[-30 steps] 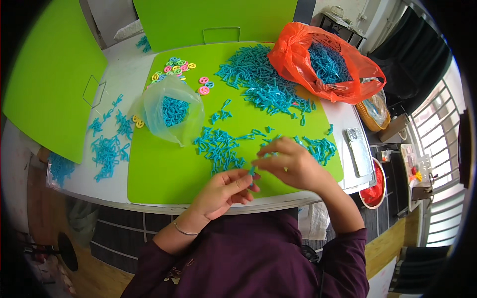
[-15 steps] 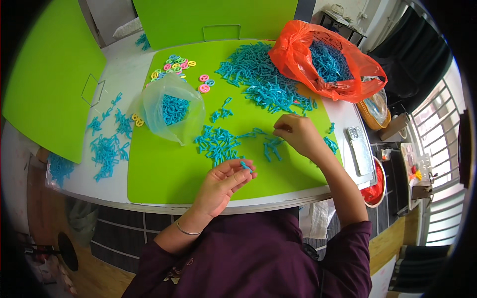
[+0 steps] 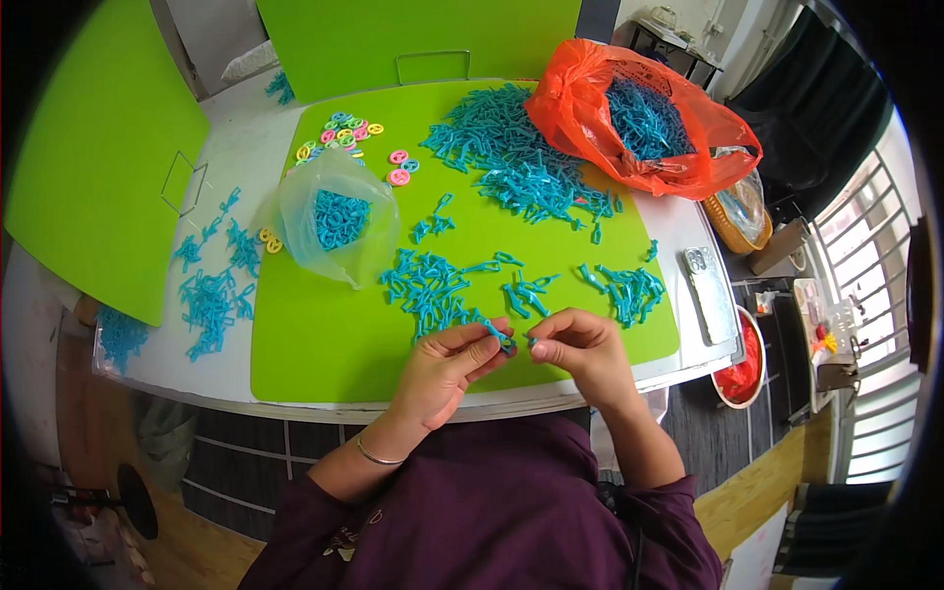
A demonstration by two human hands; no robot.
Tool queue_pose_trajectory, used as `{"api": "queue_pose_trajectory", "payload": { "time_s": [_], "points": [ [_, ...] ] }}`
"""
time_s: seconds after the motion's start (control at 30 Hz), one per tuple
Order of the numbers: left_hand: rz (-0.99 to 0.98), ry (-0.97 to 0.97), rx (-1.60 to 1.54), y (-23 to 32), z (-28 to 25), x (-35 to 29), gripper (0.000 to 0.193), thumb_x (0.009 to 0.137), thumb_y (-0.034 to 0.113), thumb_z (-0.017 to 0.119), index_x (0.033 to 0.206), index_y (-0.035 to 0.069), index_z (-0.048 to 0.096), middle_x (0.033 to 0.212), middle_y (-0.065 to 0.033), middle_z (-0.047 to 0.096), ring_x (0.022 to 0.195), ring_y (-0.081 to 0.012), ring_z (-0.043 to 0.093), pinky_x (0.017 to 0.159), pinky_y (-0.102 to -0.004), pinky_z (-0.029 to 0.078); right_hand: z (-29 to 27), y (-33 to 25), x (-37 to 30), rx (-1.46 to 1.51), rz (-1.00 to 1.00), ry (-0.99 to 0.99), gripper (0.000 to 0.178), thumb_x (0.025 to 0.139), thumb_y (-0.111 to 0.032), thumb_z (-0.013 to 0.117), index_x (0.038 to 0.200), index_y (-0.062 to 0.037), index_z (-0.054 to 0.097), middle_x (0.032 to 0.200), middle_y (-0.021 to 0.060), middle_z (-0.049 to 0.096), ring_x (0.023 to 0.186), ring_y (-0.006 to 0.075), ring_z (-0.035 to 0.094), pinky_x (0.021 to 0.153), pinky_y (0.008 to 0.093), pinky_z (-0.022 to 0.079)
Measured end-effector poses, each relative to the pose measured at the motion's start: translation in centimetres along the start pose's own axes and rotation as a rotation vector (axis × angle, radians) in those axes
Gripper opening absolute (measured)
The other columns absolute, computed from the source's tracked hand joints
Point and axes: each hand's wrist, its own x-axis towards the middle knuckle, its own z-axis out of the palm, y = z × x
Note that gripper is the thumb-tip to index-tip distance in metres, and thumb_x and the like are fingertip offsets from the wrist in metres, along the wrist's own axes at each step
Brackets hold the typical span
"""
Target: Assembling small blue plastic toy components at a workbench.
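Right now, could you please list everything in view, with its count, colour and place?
Table: one, white, centre
Mat: one, green, on table
Boards: two, green, behind and left of mat
Translucent bag: one, whitish, mat's left half
Red bag: one, red, mat's back right
Rings: many, mixed colours, around translucent bag
Small pieces: uncountable, teal, on mat, table, in both bags
Phone: one, silver, table's right
Basket: one, orange, beyond table's right
Tub: one, white-rimmed, below basket in picture
Background items: unclear, various, room edges
Bracelet: one, silver, left wrist
Shirt: one, purple, on person
Left hand: one, bare, mat's front, holding teal piece
Right hand: one, bare, beside it, pinching another
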Motion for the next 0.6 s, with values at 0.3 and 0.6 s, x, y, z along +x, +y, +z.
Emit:
{"api": "queue_pose_trajectory", "payload": {
  "time_s": [0.3,0.6],
  "points": [
    [0.026,0.015,0.051,-0.1,0.0,0.1,0.019,0.088,0.001,0.054,0.102,0.007,0.064,0.111,-0.0110,0.061,0.096,-0.0201,0.061,0.083,-0.0346,0.053,1.6,0.9,-0.4,0.181,0.044,-0.050,0.012,0.080,-0.001,0.065,0.092,0.0019,0.063,0.081,0.0063,0.065,0.073,0.0128,0.061,0.069,0.0250,0.050],
    [0.110,0.024,0.124,-0.5,0.0,0.0,0.019,0.087,-0.001,0.054,0.102,0.005,0.064,0.107,-0.0116,0.062,0.092,-0.0196,0.062,0.080,-0.0323,0.053,2.4,-0.2,-0.8,-0.051,0.037,0.029,0.011,0.081,-0.004,0.066,0.090,0.0022,0.064,0.080,0.0042,0.064,0.071,0.0086,0.058,0.066,0.0221,0.048]
  ]
}}
